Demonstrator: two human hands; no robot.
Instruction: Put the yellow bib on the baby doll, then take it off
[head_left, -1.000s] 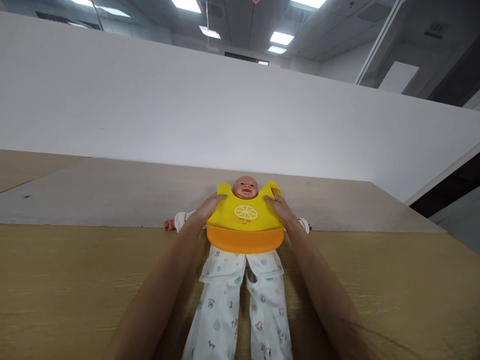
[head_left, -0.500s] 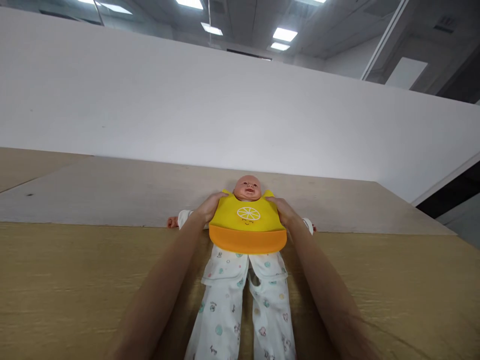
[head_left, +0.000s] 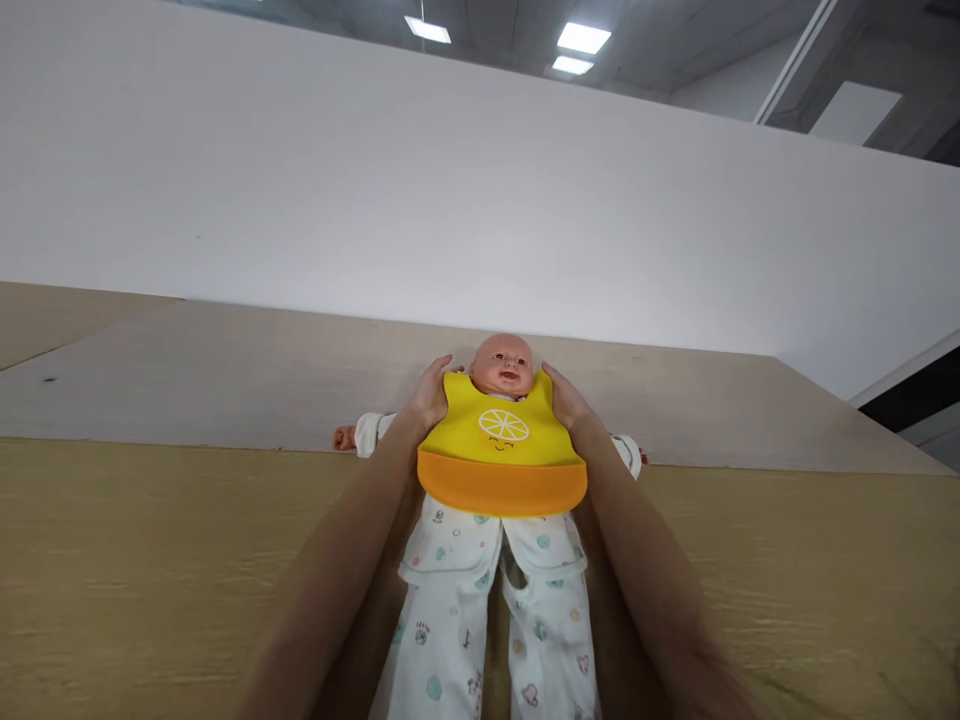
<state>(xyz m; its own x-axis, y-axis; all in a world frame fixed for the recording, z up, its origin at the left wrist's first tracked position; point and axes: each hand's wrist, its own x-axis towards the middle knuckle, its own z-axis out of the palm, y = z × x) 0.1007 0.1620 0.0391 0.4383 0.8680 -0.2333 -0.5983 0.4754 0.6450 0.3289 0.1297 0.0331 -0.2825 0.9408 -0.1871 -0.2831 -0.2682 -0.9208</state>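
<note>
A baby doll (head_left: 503, 364) lies on its back, head away from me, in white patterned clothes (head_left: 450, 600). Over its chest lies a yellow bib (head_left: 457, 418) with a white citrus slice, a smiling face and an orange pocket (head_left: 501, 485) at the bottom. My left hand (head_left: 431, 393) is closed at the bib's upper left edge, beside the doll's neck. On the other side, my right hand (head_left: 568, 397) grips the upper right edge. The fingertips of both hands are partly hidden behind the bib and the neck.
The doll lies across a pale grey board (head_left: 225, 380) and the brown wooden surface (head_left: 187, 560) nearer me. Behind its head rises a white wall (head_left: 450, 200), with glass above. A dark gap (head_left: 915, 385) shows at the far right.
Both hands have moved up along the bib's edges toward the doll's neck. The bib's upper tabs have gone from sticking out to beside the neck. The view has shifted slightly.
</note>
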